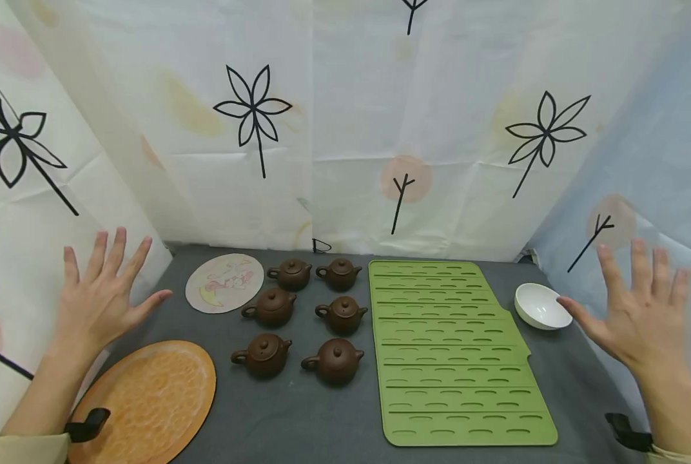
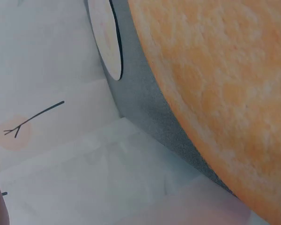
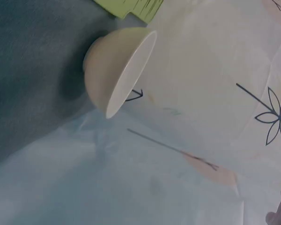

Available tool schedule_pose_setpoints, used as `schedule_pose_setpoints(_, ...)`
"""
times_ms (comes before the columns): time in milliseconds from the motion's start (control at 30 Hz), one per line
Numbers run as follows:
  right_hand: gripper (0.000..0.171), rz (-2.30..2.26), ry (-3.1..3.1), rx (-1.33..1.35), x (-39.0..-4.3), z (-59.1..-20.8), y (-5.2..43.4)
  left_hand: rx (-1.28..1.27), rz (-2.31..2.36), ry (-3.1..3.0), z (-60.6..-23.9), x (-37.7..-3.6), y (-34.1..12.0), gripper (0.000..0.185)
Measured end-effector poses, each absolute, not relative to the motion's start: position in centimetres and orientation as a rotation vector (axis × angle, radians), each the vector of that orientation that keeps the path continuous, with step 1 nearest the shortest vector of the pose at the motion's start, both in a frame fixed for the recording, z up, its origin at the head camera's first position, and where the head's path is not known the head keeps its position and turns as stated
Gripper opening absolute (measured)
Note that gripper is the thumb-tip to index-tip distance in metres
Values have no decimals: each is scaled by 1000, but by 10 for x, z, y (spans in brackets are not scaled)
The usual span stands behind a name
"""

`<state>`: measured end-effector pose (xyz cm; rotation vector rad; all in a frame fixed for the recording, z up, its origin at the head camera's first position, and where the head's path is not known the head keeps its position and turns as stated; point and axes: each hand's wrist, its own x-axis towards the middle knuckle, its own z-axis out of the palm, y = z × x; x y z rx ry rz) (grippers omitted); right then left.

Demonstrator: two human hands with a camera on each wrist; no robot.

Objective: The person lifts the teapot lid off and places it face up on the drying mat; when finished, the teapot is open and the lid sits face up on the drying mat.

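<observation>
Both hands up, fingers spread wide, holding nothing: left hand above the round, pebbly orange mat, right hand just beside the smooth white bowl. Six matte brown clay teapots sit between, beside a ribbed green mat.

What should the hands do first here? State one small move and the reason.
Probably lower the left hand toward the nearest teapot. Both hands are raised, open and holding nothing; the right hand hovers by the bowl, while six teapots stand untouched between the orange mat and the green mat.
</observation>
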<state>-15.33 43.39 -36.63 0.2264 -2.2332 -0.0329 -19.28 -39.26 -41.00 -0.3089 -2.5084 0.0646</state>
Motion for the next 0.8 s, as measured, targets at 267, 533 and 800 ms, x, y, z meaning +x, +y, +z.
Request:
schedule_pose_setpoints(267,104,27,-2190,312,-172,-373,414,-285,7,-2611,-409,-195,-387,98)
schedule_pose_setpoints(533,79,206,-2127,464,-190,-381,380,-298,-80,-2629,-413,-193,-372,83)
schedule_pose_setpoints(800,62,515,-2179,567,-197,-395,341,-399,-246,-2502,-409,-187,-352,67)
